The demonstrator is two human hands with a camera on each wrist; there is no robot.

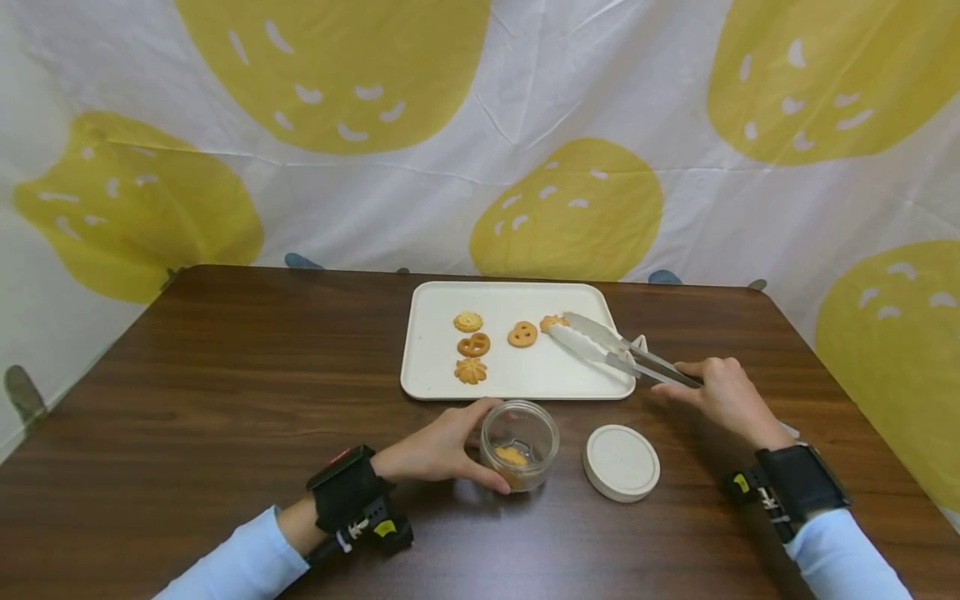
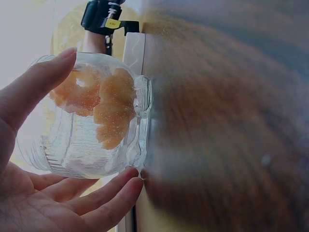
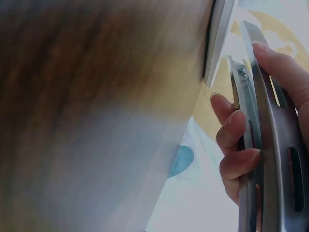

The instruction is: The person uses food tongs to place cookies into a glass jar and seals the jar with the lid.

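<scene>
My left hand [image 1: 450,446] holds a clear glass jar [image 1: 534,425] that stands upright on the table, thumb on one side and fingers on the other. Cookies [image 2: 114,108] lie inside the jar, low down in it. In my right hand [image 1: 723,396] I grip metal tongs [image 1: 626,354], one arm against the thumb and the other against the fingers. Their tips reach over the white tray [image 1: 431,300], spread apart beside a flower-shaped cookie [image 1: 552,322] that they partly overlap. To the left of it lies a round cookie with holes [image 1: 522,334].
On the tray's left side, a round yellow cookie [image 1: 468,322], a pretzel [image 1: 473,345] and a ridged cookie [image 1: 471,371] form a column. A white lid [image 1: 621,462] sits on the brown table [image 1: 262,392] right of the jar. Behind hangs a patterned cloth [image 1: 375,208].
</scene>
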